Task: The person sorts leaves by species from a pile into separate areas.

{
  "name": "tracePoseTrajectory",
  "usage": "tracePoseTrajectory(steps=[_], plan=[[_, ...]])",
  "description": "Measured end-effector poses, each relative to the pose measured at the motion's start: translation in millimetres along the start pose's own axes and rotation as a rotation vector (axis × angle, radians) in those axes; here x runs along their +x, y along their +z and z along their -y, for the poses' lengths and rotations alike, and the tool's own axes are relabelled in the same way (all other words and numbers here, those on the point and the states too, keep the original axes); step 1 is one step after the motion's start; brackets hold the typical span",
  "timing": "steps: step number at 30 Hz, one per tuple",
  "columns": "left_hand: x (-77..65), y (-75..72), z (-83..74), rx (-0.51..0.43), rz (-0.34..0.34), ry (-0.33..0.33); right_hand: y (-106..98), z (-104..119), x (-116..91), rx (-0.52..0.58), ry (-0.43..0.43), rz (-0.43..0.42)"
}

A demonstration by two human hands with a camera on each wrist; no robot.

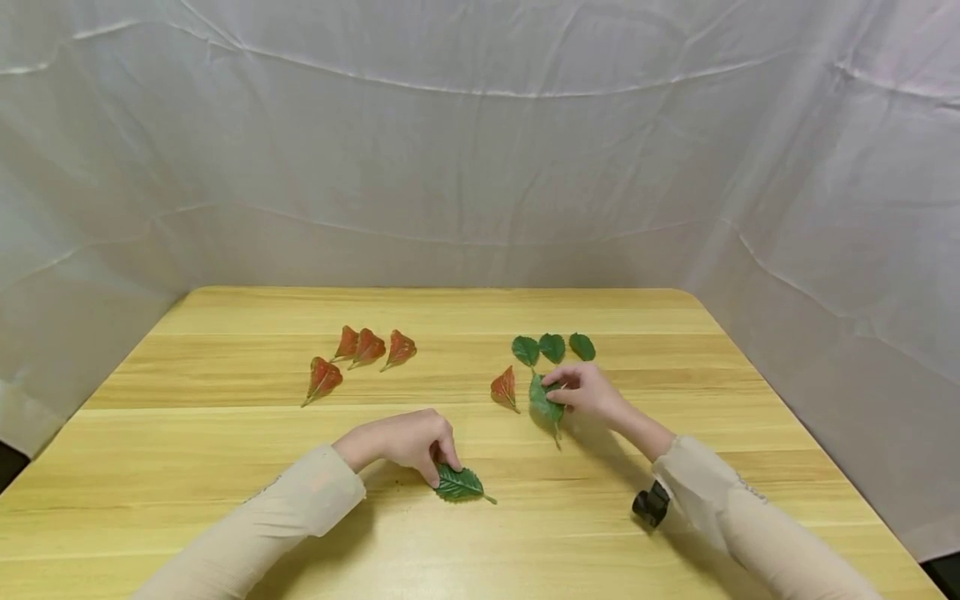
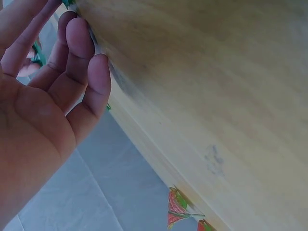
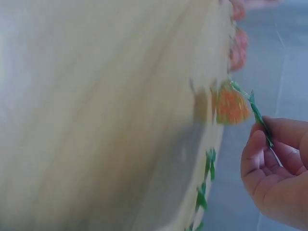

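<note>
My left hand (image 1: 415, 440) pinches a dark green leaf (image 1: 461, 485) by its broad end, low over the front middle of the table. In the left wrist view the other fingers of the left hand (image 2: 53, 96) curl loosely, and only a scrap of that leaf shows at the top edge. Farther right, my right hand (image 1: 588, 392) pinches a larger green leaf (image 1: 545, 400), its stem pointing toward me. The right wrist view shows this leaf (image 3: 259, 118) edge-on between thumb and finger, held off the table. A red leaf (image 1: 505, 389) lies just left of it.
Three small green leaves lie in a row beyond the right hand, among them a middle one (image 1: 552, 347). Several red leaves, including a near one (image 1: 324, 378), lie at the back left of the wooden table (image 1: 247, 346). Pale sheeting (image 1: 465, 167) hangs behind and beside it.
</note>
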State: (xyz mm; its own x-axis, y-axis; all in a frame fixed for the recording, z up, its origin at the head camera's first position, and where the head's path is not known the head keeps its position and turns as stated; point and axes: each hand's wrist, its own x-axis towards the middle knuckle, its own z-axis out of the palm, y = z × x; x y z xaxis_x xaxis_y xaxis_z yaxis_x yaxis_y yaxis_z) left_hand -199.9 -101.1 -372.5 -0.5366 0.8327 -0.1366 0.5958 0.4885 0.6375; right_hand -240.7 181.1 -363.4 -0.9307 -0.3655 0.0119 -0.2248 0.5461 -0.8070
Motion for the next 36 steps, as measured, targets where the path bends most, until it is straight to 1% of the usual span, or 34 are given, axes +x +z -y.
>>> tracePoseTrajectory(steps=[3, 8, 15, 20, 26, 31, 34, 36], plan=[[-0.3, -0.6, -0.7, 0.000, 0.001, -0.001, -9.9, -5.2, 3.2, 0.045, 0.030, -0.041], [0.0, -1.2, -1.1, -0.002, 0.004, -0.006, -25.3, -13.9, 7.8, 0.103, 0.088, -0.083], [0.6, -1.3, 0.1, 0.007, 0.003, -0.003, -43.0, -27.2, 15.9, 0.057, 0.132, -0.172], [0.6, -1.0, 0.7, 0.003, 0.005, -0.004, -51.2, -38.6, 23.9, 0.078, 0.180, -0.243], [0.9, -0.9, 0.9, 0.003, 0.008, -0.005, -59.8, -52.2, 33.7, 0.070, 0.213, -0.330], [1.0, -0.6, 0.9, -0.002, 0.010, -0.009, -65.0, -60.4, 42.9, 0.078, 0.287, -0.350], [1.0, -0.8, 0.9, -0.006, 0.009, -0.009, -67.2, -59.4, 46.2, 0.086, 0.335, -0.344], [1.1, -1.1, 0.7, -0.005, 0.009, -0.007, -68.6, -58.2, 47.8, 0.087, 0.348, -0.344]])
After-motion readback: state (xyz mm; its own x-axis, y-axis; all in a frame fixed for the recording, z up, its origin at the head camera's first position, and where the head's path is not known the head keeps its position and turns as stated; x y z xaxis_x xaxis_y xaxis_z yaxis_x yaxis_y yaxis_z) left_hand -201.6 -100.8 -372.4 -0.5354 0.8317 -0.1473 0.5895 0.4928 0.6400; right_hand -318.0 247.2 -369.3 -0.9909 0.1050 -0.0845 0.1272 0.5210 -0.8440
